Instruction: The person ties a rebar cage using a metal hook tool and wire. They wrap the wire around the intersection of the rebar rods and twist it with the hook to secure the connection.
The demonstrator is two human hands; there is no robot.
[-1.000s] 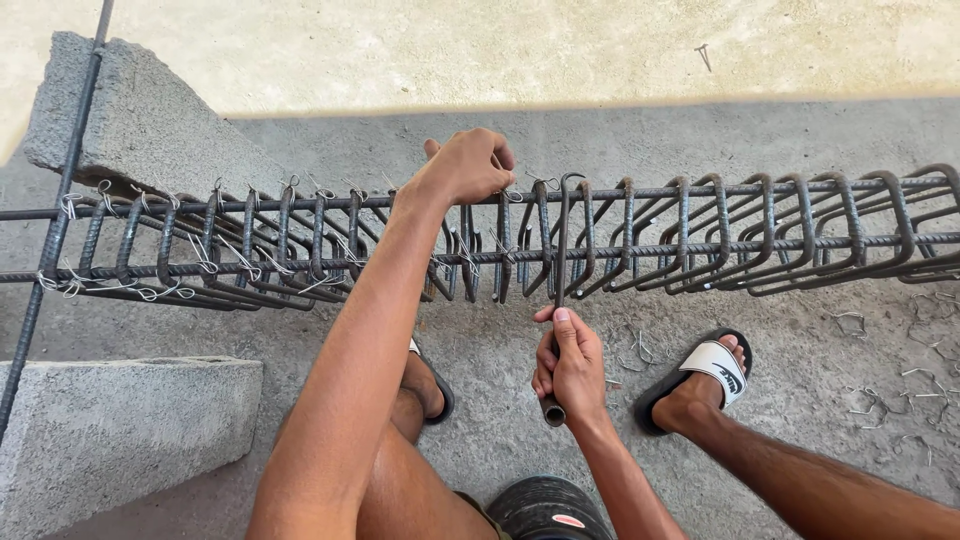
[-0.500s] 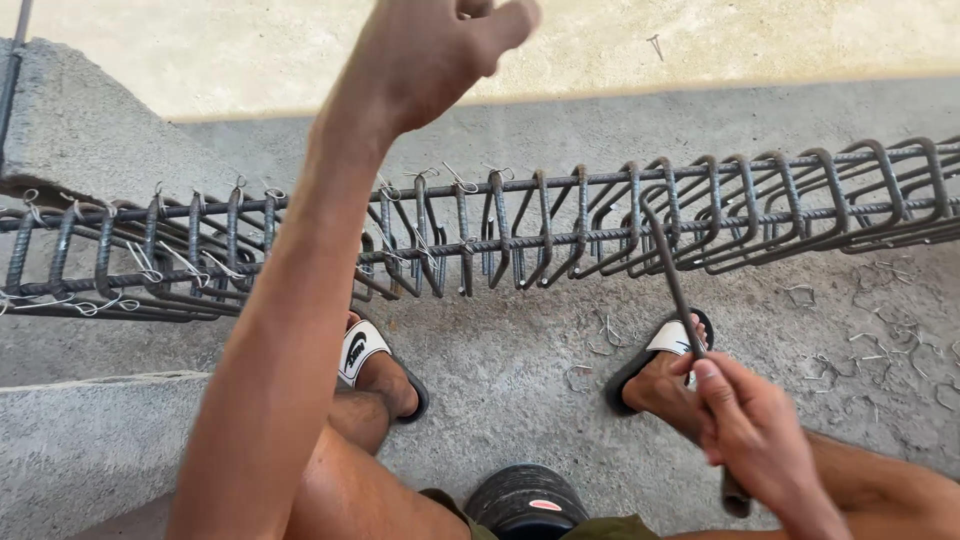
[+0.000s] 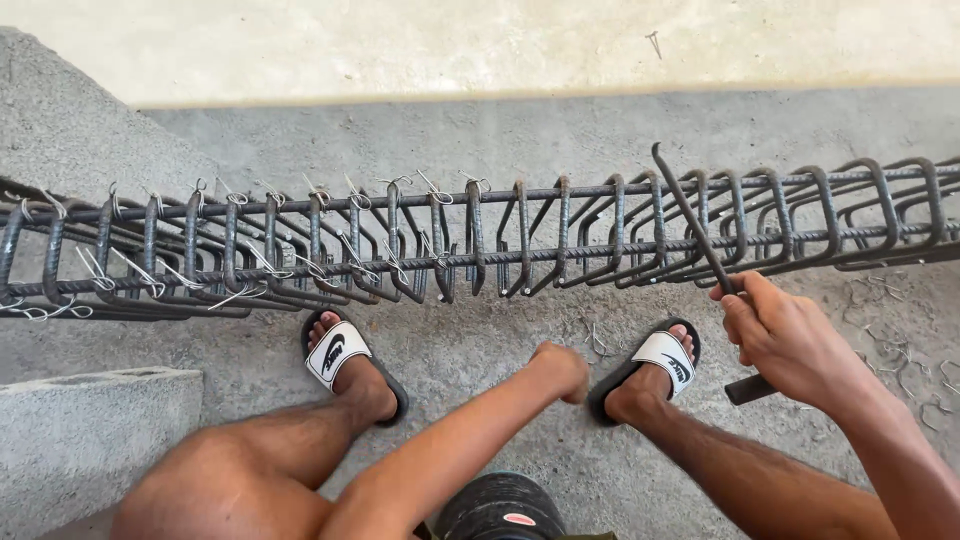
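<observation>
A long steel rebar cage (image 3: 520, 235) of bars and stirrups lies across the concrete in front of me, with thin wire ties on its left half. My right hand (image 3: 790, 340) grips a dark hooked metal tool (image 3: 690, 220) whose tip rests against the cage's top bar. My left hand (image 3: 562, 370), blurred and closed in a fist, hangs low between my feet, below the cage and apart from it. Nothing shows in that fist.
A concrete block (image 3: 90, 440) sits at lower left and another grey block (image 3: 70, 140) at upper left holds the cage's end. My feet wear sandals (image 3: 340, 355) on the rough floor. Loose wire scraps (image 3: 900, 350) lie at right. A dark round object (image 3: 500, 510) sits between my legs.
My left hand left the cage's top bar, swung up high, then dropped low between my feet. My right hand moved right and brought the hooked tool up against the cage.
</observation>
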